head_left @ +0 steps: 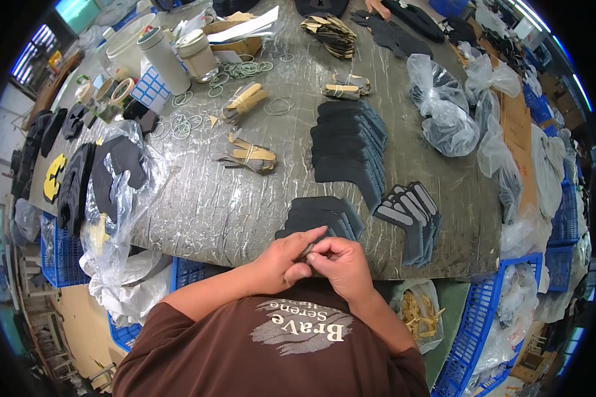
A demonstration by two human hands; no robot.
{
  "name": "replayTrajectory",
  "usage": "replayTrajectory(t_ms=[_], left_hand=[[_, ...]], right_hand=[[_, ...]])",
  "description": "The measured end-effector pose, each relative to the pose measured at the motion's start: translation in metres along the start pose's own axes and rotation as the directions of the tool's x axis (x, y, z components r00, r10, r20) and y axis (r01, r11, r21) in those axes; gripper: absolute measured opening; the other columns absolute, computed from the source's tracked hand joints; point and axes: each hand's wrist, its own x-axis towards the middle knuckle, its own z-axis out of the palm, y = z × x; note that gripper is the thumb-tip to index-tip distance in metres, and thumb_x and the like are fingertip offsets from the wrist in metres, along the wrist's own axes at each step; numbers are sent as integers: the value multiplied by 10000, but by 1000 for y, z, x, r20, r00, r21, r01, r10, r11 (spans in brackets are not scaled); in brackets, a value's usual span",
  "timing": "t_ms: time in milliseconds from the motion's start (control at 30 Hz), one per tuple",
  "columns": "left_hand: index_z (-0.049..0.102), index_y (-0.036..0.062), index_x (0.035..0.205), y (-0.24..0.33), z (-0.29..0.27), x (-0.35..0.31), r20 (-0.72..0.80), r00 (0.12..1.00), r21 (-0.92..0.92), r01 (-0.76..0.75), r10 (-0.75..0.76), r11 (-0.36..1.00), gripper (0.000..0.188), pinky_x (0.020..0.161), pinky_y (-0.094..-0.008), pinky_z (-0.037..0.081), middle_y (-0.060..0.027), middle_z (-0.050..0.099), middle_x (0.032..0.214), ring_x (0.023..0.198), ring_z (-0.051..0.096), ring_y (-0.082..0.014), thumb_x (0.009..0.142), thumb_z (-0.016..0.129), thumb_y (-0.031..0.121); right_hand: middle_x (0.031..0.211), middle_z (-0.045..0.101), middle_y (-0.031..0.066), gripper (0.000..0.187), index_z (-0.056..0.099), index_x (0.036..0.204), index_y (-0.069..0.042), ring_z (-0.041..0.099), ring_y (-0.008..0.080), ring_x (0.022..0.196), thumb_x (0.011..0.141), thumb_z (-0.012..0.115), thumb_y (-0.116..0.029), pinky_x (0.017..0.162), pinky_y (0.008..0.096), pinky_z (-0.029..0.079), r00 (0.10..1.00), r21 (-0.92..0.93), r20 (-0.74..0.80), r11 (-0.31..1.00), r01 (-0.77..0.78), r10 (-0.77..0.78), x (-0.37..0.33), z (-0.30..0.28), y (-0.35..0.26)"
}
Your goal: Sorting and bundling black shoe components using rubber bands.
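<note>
Dark-grey slim piece (pixel 307 251), pinched by left hand (pixel 289 257) and right hand (pixel 343 263), slants toward one o'clock; black, blue-edged angular stack (pixel 316 210) lies at twelve, nearer left.

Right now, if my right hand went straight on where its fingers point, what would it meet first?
Your right hand would most likely meet your left hand first, just to its left; a small dark piece shows between them, though exact depth is unclear.

A grey bottle (pixel 163 61) stands beside a lidded jar (pixel 197 56), clear bags (pixel 449 131) lie farther right, and a blue crate (pixel 471 334) holds plastic (pixel 515 298).
</note>
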Motion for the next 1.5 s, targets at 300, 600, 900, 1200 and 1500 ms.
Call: replayTrajectory(t_ms=[300, 600, 900, 1200, 1500], left_hand=[[630, 63, 923, 11, -24, 18, 51, 991, 169, -134, 128, 976, 249, 677, -299, 473, -82, 586, 858, 793, 595, -202, 701, 690, -33], [611, 29, 760, -20, -47, -7, -277, 660, -468, 542, -699, 698, 89, 521, -214, 417, -9, 591, 688, 585, 540, -70, 824, 658, 70], [645, -6, 789, -25, -28, -13, -190, 658, -270, 678, -728, 683, 92, 492, -241, 443, -29, 609, 653, 533, 560, -86, 811, 671, 79], [650, -2, 772, -13, -26, -4, -197, 593, -179, 761, -780, 624, 79, 500, -229, 451, -26, 613, 664, 544, 562, -79, 802, 671, 69], [656, 11, 792, -17, -21, -4, -308, 817, 360, 574, -487, 735, 70, 550, -331, 465, -132, 626, 659, 587, 602, -304, 766, 674, 74]], right_hand=[[916, 533, 53, 118, 476, 827, -26, 544, 153, 875, 881, 388, 31, 857, 303, 462, 994, 357, 113, 933, -40, 0, 1, 3, 7], [936, 557, 117, 135, 561, 877, -41, 613, 261, 775, 812, 486, 51, 688, 351, 494, 717, -823, 45, 381, 421, -696, 21, -53, 2], [858, 590, 30, 123, 653, 851, -67, 583, 202, 640, 728, 660, -66, 535, 337, 450, 787, -876, 359, 110, 469, -501, 5, -39, 28], [1035, 653, -3, 46, 650, 792, -60, 519, 152, 566, 759, 626, -80, 507, 307, 415, 755, -866, 454, -37, 499, -473, 8, -38, 22], [1040, 659, -12, 36, 644, 772, -65, 534, 155, 568, 766, 639, -99, 514, 306, 419, 781, -878, 436, -20, 479, -446, 7, -39, 25]])
